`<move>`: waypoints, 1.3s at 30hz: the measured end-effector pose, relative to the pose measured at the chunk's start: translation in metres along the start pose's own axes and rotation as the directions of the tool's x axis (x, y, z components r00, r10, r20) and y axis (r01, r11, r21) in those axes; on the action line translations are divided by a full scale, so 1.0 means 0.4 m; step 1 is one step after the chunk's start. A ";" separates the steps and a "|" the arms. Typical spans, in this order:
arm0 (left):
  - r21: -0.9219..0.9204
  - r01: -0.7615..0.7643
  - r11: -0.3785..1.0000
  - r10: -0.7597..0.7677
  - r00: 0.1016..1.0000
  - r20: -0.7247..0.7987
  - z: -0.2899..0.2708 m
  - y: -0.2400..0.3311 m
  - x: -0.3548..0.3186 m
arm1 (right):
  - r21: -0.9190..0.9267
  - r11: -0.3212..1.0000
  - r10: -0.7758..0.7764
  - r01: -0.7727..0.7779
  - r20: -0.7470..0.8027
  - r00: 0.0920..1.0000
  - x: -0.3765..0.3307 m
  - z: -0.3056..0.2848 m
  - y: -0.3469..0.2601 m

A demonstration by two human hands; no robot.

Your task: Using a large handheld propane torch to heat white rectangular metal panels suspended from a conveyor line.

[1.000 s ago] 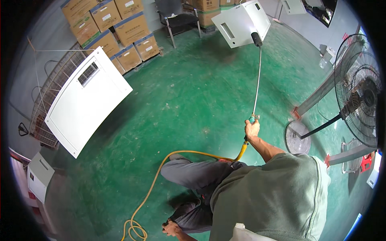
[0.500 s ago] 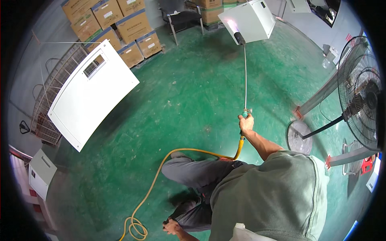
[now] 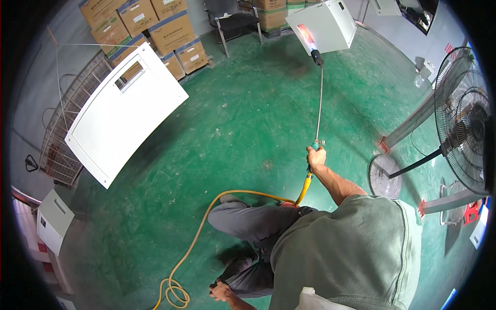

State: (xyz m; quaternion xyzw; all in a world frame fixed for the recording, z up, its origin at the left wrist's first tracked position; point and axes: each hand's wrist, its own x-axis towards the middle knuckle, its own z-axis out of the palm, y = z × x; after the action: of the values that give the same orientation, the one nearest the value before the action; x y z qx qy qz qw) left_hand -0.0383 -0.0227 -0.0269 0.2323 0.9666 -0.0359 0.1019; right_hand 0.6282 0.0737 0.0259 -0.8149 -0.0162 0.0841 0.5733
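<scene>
My right hand (image 3: 316, 156) is wrapped round the handle of a gas torch (image 3: 320, 103), a long thin metal wand with a dark nozzle. Its reddish flame (image 3: 305, 35) plays against the side of a white box-shaped cabinet (image 3: 330, 26), which hangs tilted at the far side. From the handle's lower end a yellow hose (image 3: 206, 213) runs left over my leg to a loose coil on the floor. Down by my knee, my left hand (image 3: 222, 292) is closed beside the dark trouser cloth; something small and dark shows at its fingers, too hidden to name.
A large white panel (image 3: 129, 113) hangs on wires at the left, near a wire cage (image 3: 70, 129). Stacked cartons (image 3: 173, 33) and a black chair (image 3: 232, 23) stand at the back. A floor fan (image 3: 462, 124) is at the right. Another white panel (image 3: 54, 222) hangs lower left.
The torch nozzle has shifted slightly right and nearer, and its flame looks redder against the cabinet. The hanging cabinet and large panel have swung a little right. My left hand stays put.
</scene>
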 end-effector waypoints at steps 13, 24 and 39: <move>0.018 0.012 1.000 -0.013 1.000 0.021 0.012 0.003 -0.002 | 0.031 0.999 0.009 -0.009 0.000 1.000 0.030 0.016 -0.046; -0.027 -0.097 0.995 0.098 0.995 0.026 0.107 -0.080 0.056 | 0.151 0.988 0.034 -0.040 0.042 0.999 0.149 0.124 -0.200; -0.086 0.026 0.996 -0.016 0.993 0.117 -0.102 0.009 -0.068 | -0.011 0.949 -0.296 0.315 0.314 0.902 -0.004 -0.084 -0.052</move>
State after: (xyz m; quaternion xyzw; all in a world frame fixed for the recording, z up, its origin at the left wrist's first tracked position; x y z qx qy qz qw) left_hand -0.0205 -0.0266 0.0186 0.2151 0.9620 -0.0081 0.1678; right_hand 0.6334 0.0494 0.0567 -0.7962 -0.2355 0.1187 0.5445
